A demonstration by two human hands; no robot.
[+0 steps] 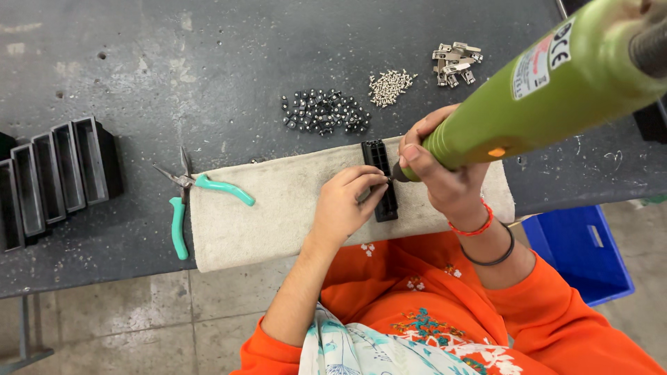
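Observation:
My right hand (445, 173) grips a green electric screwdriver (549, 83), its tip pointing down at a narrow black plastic part (379, 156) lying on a beige cloth (278, 208). My left hand (344, 205) rests on the cloth and pinches the black part near the driver's tip, holding it steady. The part's middle is hidden under my fingers.
Teal-handled pliers (184, 201) lie open at the cloth's left end. Black open housings (55, 177) stand in a row at far left. Behind the cloth are piles of dark small parts (323, 111), silver screws (389, 87) and metal clips (455, 62). A blue bin (580, 250) sits below the table edge.

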